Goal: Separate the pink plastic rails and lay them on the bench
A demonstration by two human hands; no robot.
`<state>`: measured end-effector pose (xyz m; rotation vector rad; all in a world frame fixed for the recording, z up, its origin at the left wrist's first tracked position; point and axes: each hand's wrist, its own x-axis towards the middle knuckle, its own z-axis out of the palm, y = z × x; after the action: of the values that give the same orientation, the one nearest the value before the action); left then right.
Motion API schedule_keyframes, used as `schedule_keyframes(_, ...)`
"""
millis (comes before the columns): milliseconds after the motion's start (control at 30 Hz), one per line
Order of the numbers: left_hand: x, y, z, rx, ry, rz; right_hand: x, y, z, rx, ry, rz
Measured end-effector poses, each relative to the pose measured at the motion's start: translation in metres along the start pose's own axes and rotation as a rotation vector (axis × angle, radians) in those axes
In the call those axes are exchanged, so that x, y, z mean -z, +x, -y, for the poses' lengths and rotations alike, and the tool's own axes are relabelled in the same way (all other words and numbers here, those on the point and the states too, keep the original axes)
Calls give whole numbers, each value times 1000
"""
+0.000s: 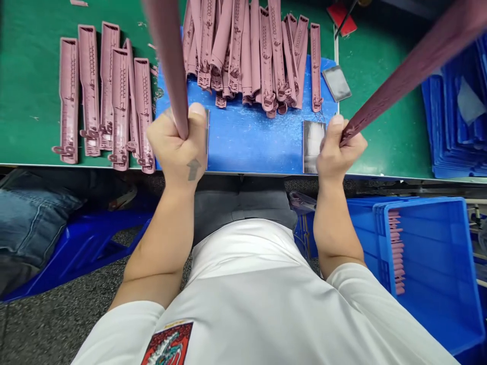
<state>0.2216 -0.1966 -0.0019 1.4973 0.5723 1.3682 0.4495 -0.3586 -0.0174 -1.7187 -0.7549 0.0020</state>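
Note:
My left hand (178, 144) is closed around the lower end of a long pink plastic part (167, 61), which rises steeply out of the top of the view. In my right hand (339, 149) is another long pink plastic part (411, 66), slanting up to the right. Both fists are just above the table's near edge. Beneath each fist lies a flat pad; the right pad (314, 144) has a shiny face, and the left one is mostly hidden. A heap of similar pink parts (247, 56) rests on a blue sheet (251, 137) beyond my hands.
Several more pink parts (89, 91) lie on the green table (30, 101) at left. A grey block (337, 83) and red piece (342, 19) sit at right. Blue crates (426, 253) stand below right, stacked blue trays (452, 121) above. A person's jeans (34, 218) and a blue stool (87, 243) are left.

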Motion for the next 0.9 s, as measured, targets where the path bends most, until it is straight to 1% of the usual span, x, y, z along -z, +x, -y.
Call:
schedule_keyframes(67, -2, 1, 0, -11, 59, 43, -4, 0, 2, 82, 78, -46)
schedule_keyframes(133, -2, 4, 0, 35, 15, 58, -8, 1, 2, 123, 242, -43)
schedule_keyframes(167, 0, 7, 1, 41, -28, 22, -8, 3, 0, 136, 317, -54)
schedule_keyframes(200, 4, 10, 2, 37, -69, -44, -5, 6, -3, 156, 378, -95)
schedule_keyframes(267, 16, 18, 4, 37, -101, -181, 6, 14, -13, 176, 436, -181)
schedule_keyframes(300, 23, 21, 5, 54, -90, -229, 13, 18, -20, 171, 445, -210)
schedule_keyframes(367, 36, 26, 7, 109, -64, -281, 27, 26, -33, 142, 465, -253)
schedule_keyframes(433, 42, 28, 8, 118, -58, -306, 37, 31, -43, 108, 470, -260)
schedule_keyframes(500, 39, 27, 7, 108, -63, -326, 41, 30, -45, 85, 438, -221)
schedule_keyframes(567, 33, 25, 6, 116, -69, -359, 41, 26, -43, 67, 361, -187)
schedule_keyframes(633, 28, 24, 3, 114, -77, -410, 39, 22, -39, 72, 296, -229)
schedule_keyframes(700, 27, 23, 0, 108, -86, -424, 37, 20, -36, 70, 264, -290)
schedule_keyframes(800, 27, 23, -3, 168, -84, -356, 35, 19, -36, 30, 240, -290)
schedule_keyframes(833, 26, 23, -2, 164, -87, -371, 34, 20, -36, 31, 244, -298)
schedule_keyframes(900, 24, 22, 0, 104, -110, -458, 33, 21, -37, 59, 260, -333)
